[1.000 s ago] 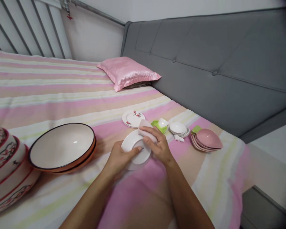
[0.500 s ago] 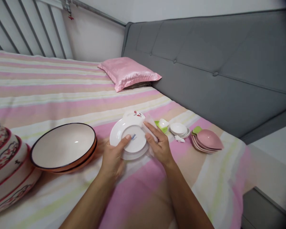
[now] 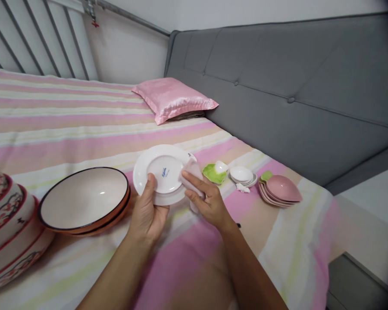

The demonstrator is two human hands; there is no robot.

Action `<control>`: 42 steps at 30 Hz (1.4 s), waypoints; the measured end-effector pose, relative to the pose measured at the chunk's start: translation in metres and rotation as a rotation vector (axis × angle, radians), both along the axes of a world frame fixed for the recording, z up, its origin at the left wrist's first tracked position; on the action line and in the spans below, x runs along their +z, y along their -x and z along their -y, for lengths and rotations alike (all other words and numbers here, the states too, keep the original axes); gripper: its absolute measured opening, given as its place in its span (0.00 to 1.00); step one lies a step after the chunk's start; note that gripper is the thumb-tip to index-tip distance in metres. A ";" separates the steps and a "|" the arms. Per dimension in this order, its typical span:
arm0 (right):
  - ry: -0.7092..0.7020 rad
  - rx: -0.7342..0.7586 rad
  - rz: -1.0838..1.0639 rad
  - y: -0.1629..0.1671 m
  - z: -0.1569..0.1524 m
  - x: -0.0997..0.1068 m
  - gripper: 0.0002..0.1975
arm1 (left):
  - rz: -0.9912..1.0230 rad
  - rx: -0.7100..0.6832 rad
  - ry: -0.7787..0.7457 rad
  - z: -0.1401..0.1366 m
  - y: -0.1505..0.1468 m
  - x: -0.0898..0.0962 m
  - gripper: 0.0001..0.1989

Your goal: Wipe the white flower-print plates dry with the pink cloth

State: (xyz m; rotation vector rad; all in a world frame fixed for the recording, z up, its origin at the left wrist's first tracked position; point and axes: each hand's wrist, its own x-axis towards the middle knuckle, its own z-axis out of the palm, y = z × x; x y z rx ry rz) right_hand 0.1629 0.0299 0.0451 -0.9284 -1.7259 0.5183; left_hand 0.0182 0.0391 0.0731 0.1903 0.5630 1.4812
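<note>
Left hand (image 3: 150, 217) has a white plate (image 3: 168, 178) pinched thumb-on-top, underside up over the striped bedspread (image 3: 84, 148); right hand (image 3: 210, 204), fingers nearly closed, presses a pale cloth (image 3: 192, 171) against its right side.

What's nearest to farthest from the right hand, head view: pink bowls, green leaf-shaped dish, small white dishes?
1. Green leaf-shaped dish: just beyond right hand
2. Small white dishes: right of it
3. Pink bowls: stacked farthest right
</note>
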 end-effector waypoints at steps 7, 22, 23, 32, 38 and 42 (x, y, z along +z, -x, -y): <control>0.083 0.160 -0.018 0.002 0.002 0.000 0.21 | 0.042 0.020 -0.087 -0.005 0.008 0.002 0.14; 0.142 -0.025 0.156 -0.017 0.001 -0.003 0.13 | 0.006 0.092 -0.085 -0.005 0.007 0.005 0.14; 0.114 -0.070 0.085 -0.017 0.001 -0.002 0.12 | -0.001 0.084 -0.089 -0.004 0.006 0.005 0.13; -0.062 -0.105 0.062 0.008 0.014 0.011 0.19 | 0.035 -0.116 -0.021 0.003 -0.011 -0.008 0.17; 0.001 -0.107 0.326 0.021 0.017 0.009 0.17 | 0.045 -0.287 0.059 0.013 -0.019 -0.012 0.21; 0.056 -0.183 0.413 0.019 0.016 0.006 0.15 | 0.040 -0.261 0.054 0.013 -0.017 -0.010 0.22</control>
